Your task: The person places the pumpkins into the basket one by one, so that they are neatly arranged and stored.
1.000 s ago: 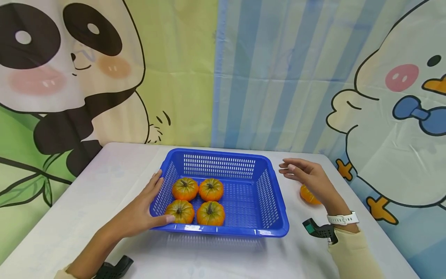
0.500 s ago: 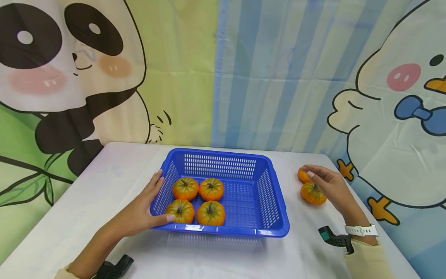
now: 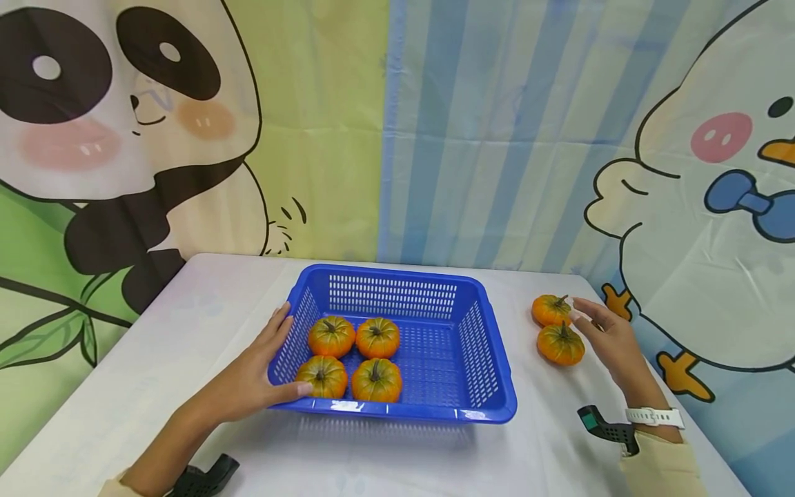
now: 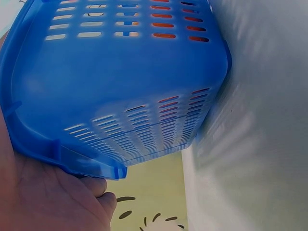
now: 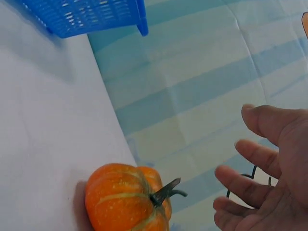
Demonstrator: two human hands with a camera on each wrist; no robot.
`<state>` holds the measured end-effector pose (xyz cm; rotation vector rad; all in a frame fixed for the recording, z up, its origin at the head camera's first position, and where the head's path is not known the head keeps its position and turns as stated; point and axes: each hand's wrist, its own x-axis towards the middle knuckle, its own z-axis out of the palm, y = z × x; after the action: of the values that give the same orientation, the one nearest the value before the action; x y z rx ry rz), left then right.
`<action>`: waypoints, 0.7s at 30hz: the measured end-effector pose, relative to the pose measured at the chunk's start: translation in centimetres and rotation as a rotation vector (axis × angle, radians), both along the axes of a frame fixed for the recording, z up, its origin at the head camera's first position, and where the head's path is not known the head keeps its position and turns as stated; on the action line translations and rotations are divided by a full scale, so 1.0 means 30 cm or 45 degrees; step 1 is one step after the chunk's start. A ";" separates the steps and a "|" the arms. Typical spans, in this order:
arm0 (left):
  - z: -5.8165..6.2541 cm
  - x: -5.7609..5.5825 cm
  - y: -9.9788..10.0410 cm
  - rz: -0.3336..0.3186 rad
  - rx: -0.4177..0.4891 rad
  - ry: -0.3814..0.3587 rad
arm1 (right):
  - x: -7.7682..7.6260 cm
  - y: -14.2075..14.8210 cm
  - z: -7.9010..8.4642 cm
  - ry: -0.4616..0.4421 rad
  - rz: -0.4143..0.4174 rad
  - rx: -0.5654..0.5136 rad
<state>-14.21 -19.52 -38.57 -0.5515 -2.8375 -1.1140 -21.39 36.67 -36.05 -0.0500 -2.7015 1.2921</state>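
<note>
A blue plastic basket [image 3: 428,412] stands on the table with several small orange pumpkins [image 3: 375,379] in its left half. My left hand [image 3: 248,379] holds the basket at its near left corner, thumb over the front rim and fingers along the left side. In the left wrist view, the palm lies against the rim's outside. Two more pumpkins sit right of the basket: a far pumpkin [image 3: 550,310] and a near pumpkin [image 3: 560,344]. My right hand [image 3: 611,338] hovers just right of them, fingers loosely bent and holding nothing. The right wrist view shows a gap between fingers and pumpkin stem.
The white table [image 3: 397,462] ends at a curtain [image 3: 472,138] printed with a panda and a duck. Its right edge runs close by the right forearm. Dark devices [image 3: 609,429] are strapped to both wrists.
My right hand has moved right, away from the basket and past the two pumpkins, bringing both into full view. The left hand and basket have stayed in place.
</note>
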 end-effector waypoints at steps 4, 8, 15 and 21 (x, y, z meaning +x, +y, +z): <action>0.001 0.001 -0.001 0.002 -0.001 0.001 | -0.016 0.028 -0.025 -0.146 -0.023 0.051; 0.000 0.001 -0.001 0.000 0.001 0.002 | -0.029 0.055 -0.053 -0.320 0.012 0.073; -0.002 0.003 -0.001 -0.004 0.003 0.009 | -0.046 0.070 -0.099 -0.394 0.056 0.002; 0.000 0.003 -0.002 -0.008 0.003 0.018 | -0.053 0.076 -0.130 -0.389 0.052 -0.063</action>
<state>-14.13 -19.57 -38.58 -0.5661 -2.8240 -1.1093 -22.96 38.95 -39.95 -0.2159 -2.9338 1.4714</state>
